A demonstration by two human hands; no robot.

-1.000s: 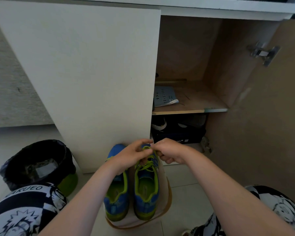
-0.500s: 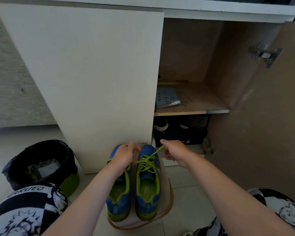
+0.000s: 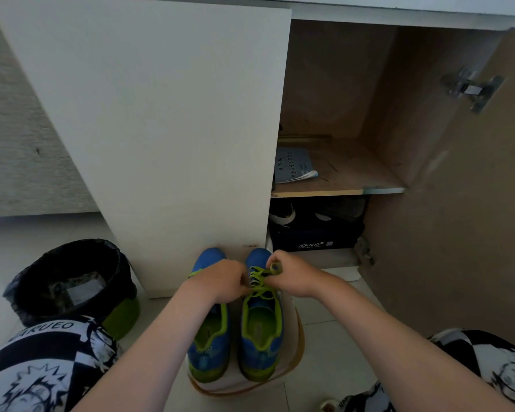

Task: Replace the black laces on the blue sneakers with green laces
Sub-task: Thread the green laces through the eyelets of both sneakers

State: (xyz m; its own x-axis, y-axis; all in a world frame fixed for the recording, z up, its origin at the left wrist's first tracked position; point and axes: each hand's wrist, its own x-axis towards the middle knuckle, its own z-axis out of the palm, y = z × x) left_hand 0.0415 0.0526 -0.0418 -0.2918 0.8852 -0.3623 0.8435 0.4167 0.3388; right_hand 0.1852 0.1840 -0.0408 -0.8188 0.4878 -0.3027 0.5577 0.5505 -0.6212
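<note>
Two blue sneakers with green trim stand side by side on a pale mat on the floor, toes toward the cabinet. The right sneaker carries a green lace across its eyelets. My left hand lies over the left sneaker and pinches the lace at its left side. My right hand grips the lace's other end, which is looped near my thumb. No black lace is visible.
A white cabinet door stands just behind the shoes. The open compartment holds a booklet on a shelf and a dark shoebox below. A black-lined bin sits at left. My knees frame the bottom corners.
My hands had spread apart, pulling the lace ends outward; now they have come back together over the right sneaker's upper eyelets, with the lace end looped at my right hand.
</note>
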